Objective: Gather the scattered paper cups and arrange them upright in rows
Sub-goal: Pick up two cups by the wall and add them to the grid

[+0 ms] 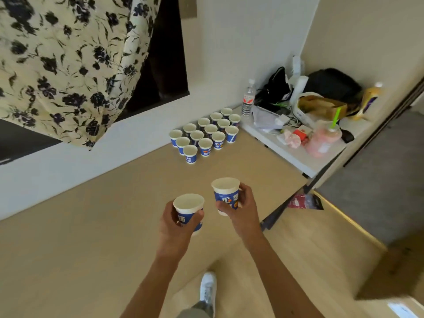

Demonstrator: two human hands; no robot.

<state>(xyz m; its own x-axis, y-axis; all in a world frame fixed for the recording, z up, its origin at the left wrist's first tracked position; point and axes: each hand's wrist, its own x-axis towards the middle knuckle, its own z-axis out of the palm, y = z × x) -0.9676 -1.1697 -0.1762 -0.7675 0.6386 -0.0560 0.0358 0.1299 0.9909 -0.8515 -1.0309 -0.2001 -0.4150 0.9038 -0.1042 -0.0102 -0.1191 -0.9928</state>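
Note:
My left hand (175, 228) grips an upright blue-and-white paper cup (188, 206) around its side. My right hand (243, 210) holds a second cup (226, 191) of the same kind, also upright, a little higher and to the right. Both cups hang in the air above the wooden floor. Farther ahead, several matching cups (205, 134) stand upright in rows on the floor against the white wall base, mouths up.
A low white shelf (298, 157) to the right of the rows carries a water bottle (248, 101), bags, cables and a pink drink (323, 140). A floral curtain (66, 65) hangs upper left. My white shoe (208, 288) is on the floor below. A red packet (302, 200) lies at the right.

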